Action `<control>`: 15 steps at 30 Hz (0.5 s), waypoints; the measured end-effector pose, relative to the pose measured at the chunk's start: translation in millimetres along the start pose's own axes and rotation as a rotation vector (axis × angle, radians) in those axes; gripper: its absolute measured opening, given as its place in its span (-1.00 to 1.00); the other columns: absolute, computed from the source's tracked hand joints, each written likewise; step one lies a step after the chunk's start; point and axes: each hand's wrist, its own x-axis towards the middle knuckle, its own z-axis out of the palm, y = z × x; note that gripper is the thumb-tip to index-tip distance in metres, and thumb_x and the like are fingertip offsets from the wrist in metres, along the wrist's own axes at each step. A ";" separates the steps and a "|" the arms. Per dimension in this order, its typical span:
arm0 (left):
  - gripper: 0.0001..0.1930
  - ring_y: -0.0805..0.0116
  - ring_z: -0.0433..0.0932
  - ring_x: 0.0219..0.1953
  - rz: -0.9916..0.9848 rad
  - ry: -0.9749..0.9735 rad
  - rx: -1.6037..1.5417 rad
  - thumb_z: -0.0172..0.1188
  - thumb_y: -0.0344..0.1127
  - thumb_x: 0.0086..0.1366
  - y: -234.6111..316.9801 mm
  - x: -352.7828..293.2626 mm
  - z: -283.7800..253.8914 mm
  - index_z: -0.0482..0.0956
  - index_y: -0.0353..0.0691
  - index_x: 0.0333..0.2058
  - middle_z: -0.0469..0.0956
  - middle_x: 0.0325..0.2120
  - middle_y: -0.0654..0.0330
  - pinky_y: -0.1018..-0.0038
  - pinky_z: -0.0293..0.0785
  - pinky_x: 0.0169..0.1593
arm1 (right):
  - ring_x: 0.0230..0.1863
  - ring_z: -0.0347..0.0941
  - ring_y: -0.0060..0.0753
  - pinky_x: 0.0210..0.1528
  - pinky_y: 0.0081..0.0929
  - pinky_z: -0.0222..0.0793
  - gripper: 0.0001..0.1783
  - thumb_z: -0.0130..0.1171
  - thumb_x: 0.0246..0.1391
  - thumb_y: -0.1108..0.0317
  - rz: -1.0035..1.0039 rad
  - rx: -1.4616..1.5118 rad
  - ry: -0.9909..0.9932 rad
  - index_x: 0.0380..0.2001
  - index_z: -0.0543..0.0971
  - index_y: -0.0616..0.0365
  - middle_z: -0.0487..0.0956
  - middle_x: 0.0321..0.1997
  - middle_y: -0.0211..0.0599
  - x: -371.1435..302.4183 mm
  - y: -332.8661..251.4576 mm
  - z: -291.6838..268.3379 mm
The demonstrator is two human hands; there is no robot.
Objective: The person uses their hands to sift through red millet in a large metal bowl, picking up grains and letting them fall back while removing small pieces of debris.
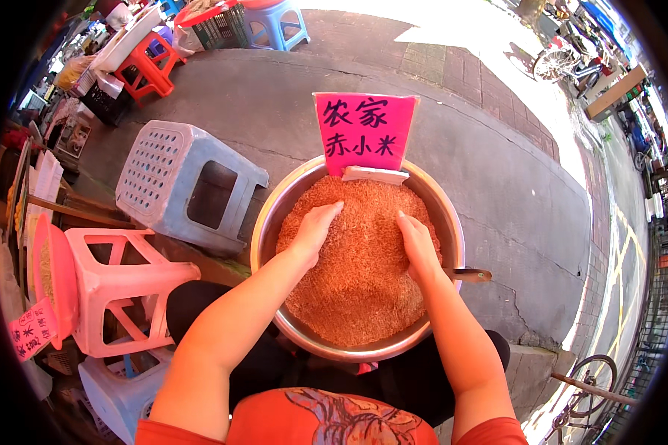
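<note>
A wide metal basin [459, 222] full of small reddish-brown grain [360, 274] sits between my knees. On the left part of the heap, my left hand [318, 231] rests against the grain, fingers stretched out and palm turned inward. Opposite it, my right hand [419, 248] lies along the right side with its palm facing the left one; its lower fingers are partly hidden. A strip of grain separates the two hands. A bright pink card [366, 130] with black handwriting stands at the basin's far rim, above a whitish block [375, 175]. A handle [470, 275] sticks out over the right rim.
To the left stand a grey-blue plastic stool [156, 174], tipped at an angle, and a pink stool [96, 256] beside a pink basin [61, 274]. A red stool [150, 68] and a blue stool [278, 26] are farther back. Bicycles [594, 386] stand at right.
</note>
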 end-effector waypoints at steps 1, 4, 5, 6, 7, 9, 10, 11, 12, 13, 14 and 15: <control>-0.54 0.38 0.40 -0.02 -0.036 -0.098 -0.163 0.14 -0.02 0.21 14.4 -12.3 9.7 0.54 -0.35 -0.14 0.48 -0.09 0.14 0.42 0.25 0.07 | -0.12 0.38 -0.54 -0.06 -0.49 0.27 -0.60 -0.02 0.21 0.15 0.011 -0.003 0.013 -0.20 0.52 0.34 0.53 -0.20 -0.32 -9.6 -8.3 1.4; -0.61 0.44 0.46 -0.12 -0.058 -0.268 -0.289 0.09 -0.09 0.26 39.2 -40.8 17.6 0.57 -0.37 -0.23 0.55 -0.20 0.19 0.48 0.31 0.01 | -0.46 0.31 -0.72 -0.40 -0.66 0.23 -0.71 0.08 0.16 0.22 -0.126 0.052 -0.127 -0.36 0.56 0.28 0.46 -0.54 -0.56 -20.4 -7.2 6.6; -0.63 0.44 0.47 -0.14 -0.066 -0.373 -0.326 0.07 -0.11 0.27 40.9 -46.4 17.1 0.58 -0.37 -0.25 0.55 -0.20 0.19 0.49 0.32 0.00 | -0.46 0.31 -0.72 -0.40 -0.66 0.23 -0.71 0.08 0.16 0.22 -0.109 0.052 -0.119 -0.36 0.56 0.28 0.46 -0.54 -0.56 -24.9 -10.4 8.1; -0.66 0.46 0.46 -0.15 -0.045 -0.359 -0.291 0.05 -0.13 0.28 44.4 -52.5 19.0 0.59 -0.35 -0.31 0.55 -0.25 0.19 0.49 0.32 -0.02 | -0.47 0.28 -0.72 -0.40 -0.66 0.21 -0.72 0.10 0.15 0.23 -0.250 -0.091 -0.119 -0.36 0.56 0.28 0.44 -0.54 -0.56 -31.4 -18.6 8.6; -0.66 0.46 0.46 -0.15 -0.055 -0.350 -0.289 0.05 -0.13 0.28 47.0 -57.4 16.9 0.59 -0.35 -0.31 0.55 -0.25 0.19 0.49 0.32 -0.02 | -0.47 0.26 -0.73 -0.41 -0.65 0.19 -0.73 0.11 0.14 0.24 -0.395 -0.230 -0.132 -0.36 0.56 0.28 0.43 -0.55 -0.57 -37.5 -28.1 12.6; -0.68 0.50 0.44 -0.16 0.201 -0.335 -0.182 0.05 -0.14 0.28 51.2 -61.0 18.5 0.58 -0.31 -0.31 0.55 -0.28 0.20 0.48 0.34 -0.06 | -0.44 0.29 -0.74 -0.38 -0.67 0.21 -0.77 0.13 0.12 0.29 -0.385 -0.251 -0.112 -0.35 0.56 0.28 0.45 -0.53 -0.55 -40.5 -35.1 8.7; -0.83 0.56 0.39 -0.22 0.191 -0.321 -0.222 0.12 -0.29 0.23 62.0 -66.8 21.6 0.54 -0.28 -0.31 0.50 -0.36 0.27 0.54 0.34 -0.14 | -0.42 0.30 -0.73 -0.35 -0.68 0.23 -0.78 0.13 0.12 0.30 -0.427 -0.269 -0.097 -0.34 0.56 0.28 0.47 -0.51 -0.53 -39.4 -35.8 6.7; -0.83 0.56 0.39 -0.22 0.187 -0.321 -0.222 0.12 -0.29 0.23 61.3 -65.3 20.6 0.54 -0.28 -0.31 0.50 -0.36 0.27 0.54 0.34 -0.14 | -0.40 0.32 -0.73 -0.32 -0.68 0.25 -0.79 0.13 0.11 0.32 -0.471 -0.287 -0.083 -0.33 0.57 0.28 0.49 -0.49 -0.51 -40.3 -38.9 5.6; -0.88 0.58 0.36 -0.25 0.196 -0.295 -0.232 0.16 -0.38 0.17 60.8 -63.6 18.7 0.50 -0.26 -0.31 0.44 -0.40 0.30 0.59 0.32 -0.17 | -0.36 0.35 -0.72 -0.27 -0.67 0.28 -0.79 0.14 0.10 0.33 -0.382 -0.289 -0.077 -0.31 0.57 0.28 0.52 -0.45 -0.46 -44.6 -45.9 2.3; -0.86 0.60 0.34 -0.28 0.207 -0.270 -0.242 0.19 -0.47 0.12 60.6 -62.5 17.2 0.47 -0.24 -0.31 0.39 -0.44 0.34 0.64 0.31 -0.20 | -0.25 0.38 -0.68 -0.16 -0.65 0.29 -0.78 0.12 0.12 0.36 -0.284 -0.222 -0.112 -0.22 0.55 0.27 0.53 -0.31 -0.46 -40.4 -44.4 -6.2; -0.77 0.62 0.30 -0.36 0.217 -0.212 -0.249 0.19 -0.61 0.01 60.7 -61.1 15.8 0.43 -0.23 -0.33 0.28 -0.48 0.39 0.70 0.28 -0.24 | -0.23 0.40 -0.64 -0.14 -0.63 0.30 -0.78 0.13 0.11 0.37 -0.248 -0.058 -0.100 -0.20 0.53 0.26 0.53 -0.27 -0.43 -38.3 -43.0 -10.8; -0.77 0.62 0.30 -0.36 0.216 -0.210 -0.249 0.19 -0.61 0.01 60.3 -60.0 13.3 0.43 -0.23 -0.33 0.28 -0.48 0.39 0.70 0.28 -0.24 | -0.21 0.41 -0.61 -0.12 -0.60 0.32 -0.76 0.13 0.09 0.39 -0.211 0.107 -0.087 -0.18 0.52 0.26 0.54 -0.24 -0.40 -37.1 -42.6 -13.3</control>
